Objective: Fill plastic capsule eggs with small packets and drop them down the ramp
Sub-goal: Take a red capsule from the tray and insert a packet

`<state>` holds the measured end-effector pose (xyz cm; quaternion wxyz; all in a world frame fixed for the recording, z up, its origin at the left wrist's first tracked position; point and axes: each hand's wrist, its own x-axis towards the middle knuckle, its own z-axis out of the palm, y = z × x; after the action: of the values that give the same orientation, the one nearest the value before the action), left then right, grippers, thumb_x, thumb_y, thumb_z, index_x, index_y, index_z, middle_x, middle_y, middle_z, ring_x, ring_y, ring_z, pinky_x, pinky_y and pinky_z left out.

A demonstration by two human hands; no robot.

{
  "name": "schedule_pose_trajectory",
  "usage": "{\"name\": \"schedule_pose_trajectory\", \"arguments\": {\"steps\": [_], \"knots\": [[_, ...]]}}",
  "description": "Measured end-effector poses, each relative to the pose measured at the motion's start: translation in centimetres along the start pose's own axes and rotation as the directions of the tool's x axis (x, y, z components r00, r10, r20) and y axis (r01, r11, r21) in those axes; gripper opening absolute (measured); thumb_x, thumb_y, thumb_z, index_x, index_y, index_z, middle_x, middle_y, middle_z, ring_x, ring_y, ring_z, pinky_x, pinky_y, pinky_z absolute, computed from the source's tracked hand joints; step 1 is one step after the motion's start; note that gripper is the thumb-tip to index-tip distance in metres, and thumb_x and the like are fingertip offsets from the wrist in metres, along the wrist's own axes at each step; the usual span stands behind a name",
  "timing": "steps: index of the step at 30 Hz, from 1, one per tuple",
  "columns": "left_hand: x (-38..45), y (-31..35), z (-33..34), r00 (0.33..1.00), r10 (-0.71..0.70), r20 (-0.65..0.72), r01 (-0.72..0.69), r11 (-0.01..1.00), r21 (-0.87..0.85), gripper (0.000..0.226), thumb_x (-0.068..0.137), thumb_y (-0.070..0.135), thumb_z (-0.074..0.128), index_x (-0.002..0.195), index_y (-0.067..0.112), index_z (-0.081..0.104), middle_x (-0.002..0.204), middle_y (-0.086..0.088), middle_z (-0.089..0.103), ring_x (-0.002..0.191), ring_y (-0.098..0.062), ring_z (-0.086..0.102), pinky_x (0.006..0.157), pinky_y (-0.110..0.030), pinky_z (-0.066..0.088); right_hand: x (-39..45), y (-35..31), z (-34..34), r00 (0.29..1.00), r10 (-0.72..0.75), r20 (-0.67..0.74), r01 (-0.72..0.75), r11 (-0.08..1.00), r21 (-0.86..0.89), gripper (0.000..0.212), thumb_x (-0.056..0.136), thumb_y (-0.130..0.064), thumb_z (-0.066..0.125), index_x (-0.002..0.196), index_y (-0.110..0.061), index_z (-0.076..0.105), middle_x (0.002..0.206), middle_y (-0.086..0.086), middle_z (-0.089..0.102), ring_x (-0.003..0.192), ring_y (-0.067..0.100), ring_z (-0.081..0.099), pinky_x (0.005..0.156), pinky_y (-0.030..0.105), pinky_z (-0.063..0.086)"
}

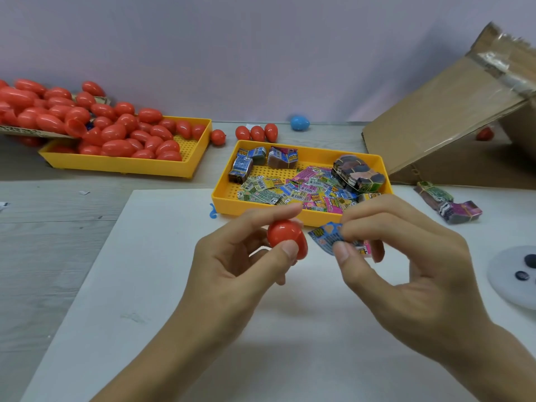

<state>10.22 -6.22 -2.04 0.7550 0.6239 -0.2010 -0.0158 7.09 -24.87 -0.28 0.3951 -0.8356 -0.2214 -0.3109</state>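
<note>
Centre frame — left hand [232, 262] grips a red egg half [285, 237], right hand [406, 256] pinches small packets [327, 237] — over the white surface [145, 285].

Glossy, smooth red plastic capsule egg [286, 237]; glossy printed foil-like packet [326, 237]. Far left and centre, yellow plastic trays [121, 165] with perforated floors; far right, matt brown corrugated cardboard ramp [441, 117] patched with shiny clear tape. Worktop [52, 250]: grey wood-grain finish under a matt white sheet [139, 285].
</note>
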Motion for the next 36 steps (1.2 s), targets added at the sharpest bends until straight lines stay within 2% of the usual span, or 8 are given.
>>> {"name": "schedule_pose_trajectory", "arguments": {"steps": [5,8,14,19,24,29,36], "knots": [[-0.17,-0.13,0.15,1.0,0.017,0.019,-0.017,1.0,0.016,0.031,0.078,0.027,0.069,0.108,0.035,0.075,0.099,-0.002,0.072,0.079,-0.022,0.068,0.061,-0.025,0.052,-0.09,0.01,0.08,1.0,-0.001,0.019,0.001,1.0,-0.004,0.012,0.087,-0.017,0.063,0.079,-0.009,0.066,0.088,-0.008,0.061,0.077,0.008,0.055,0.055,0.028,0.041],[-0.17,-0.17,0.13,0.999,0.028,0.034,-0.029,0.999,0.026,0.028,0.08,0.026,0.067,0.106,0.032,0.076,0.097,0.0,0.072,0.08,-0.018,0.069,0.062,-0.024,0.052,-0.21,0.14,0.24,0.999,0.008,0.034,-0.008,1.0,-0.002,0.012,0.087,-0.018,0.064,0.079,-0.008,0.067,0.086,-0.005,0.062,0.077,0.011,0.056,0.056,0.027,0.041],[-0.25,-0.23,0.06,0.999,0.032,0.032,-0.033,0.999,0.032,0.027,0.081,0.026,0.067,0.106,0.03,0.076,0.096,0.0,0.072,0.079,-0.016,0.069,0.063,-0.024,0.053,-0.2,0.06,0.45,0.999,0.005,0.048,-0.004,1.0,-0.021,0.013,0.087,-0.016,0.065,0.078,-0.006,0.067,0.084,0.0,0.062,0.078,0.012,0.056,0.066,0.012,0.038],[-0.2,-0.24,0.1,0.999,0.049,0.02,-0.05,0.998,0.044,0.027,0.081,0.024,0.066,0.106,0.027,0.076,0.096,-0.002,0.07,0.08,-0.016,0.068,0.064,-0.025,0.054,-0.2,-0.05,0.2,1.0,0.012,0.02,-0.011,1.0,-0.015,0.012,0.087,-0.018,0.065,0.079,-0.009,0.067,0.085,-0.004,0.063,0.077,0.01,0.056,0.054,0.025,0.041],[-0.24,-0.3,0.13,0.997,0.074,0.024,-0.075,0.994,0.077,0.026,0.084,0.021,0.066,0.109,0.022,0.074,0.1,0.001,0.069,0.082,-0.016,0.069,0.065,-0.024,0.053,-0.17,-0.07,0.25,1.0,0.008,0.023,-0.008,1.0,-0.012,0.012,0.087,-0.018,0.064,0.078,-0.009,0.067,0.085,-0.004,0.062,0.075,0.012,0.056,0.053,0.026,0.041],[-0.27,-0.37,0.14,0.997,0.073,0.021,-0.074,0.995,0.065,0.027,0.083,0.021,0.066,0.109,0.02,0.074,0.101,-0.001,0.07,0.083,-0.018,0.07,0.066,-0.024,0.053,-0.26,-0.11,0.33,0.999,0.012,0.04,-0.011,1.0,-0.013,0.013,0.087,-0.018,0.064,0.079,-0.009,0.068,0.084,-0.003,0.063,0.075,0.013,0.056,0.056,0.021,0.04],[-0.22,-0.29,0.13,0.997,0.076,0.019,-0.077,0.995,0.062,0.026,0.083,0.022,0.066,0.108,0.021,0.074,0.1,-0.002,0.07,0.083,-0.019,0.07,0.066,-0.024,0.054,-0.21,-0.08,0.35,0.999,0.016,0.03,-0.015,1.0,-0.016,0.013,0.086,-0.019,0.064,0.078,-0.009,0.068,0.085,-0.005,0.062,0.074,0.011,0.056,0.051,0.028,0.04]]}}
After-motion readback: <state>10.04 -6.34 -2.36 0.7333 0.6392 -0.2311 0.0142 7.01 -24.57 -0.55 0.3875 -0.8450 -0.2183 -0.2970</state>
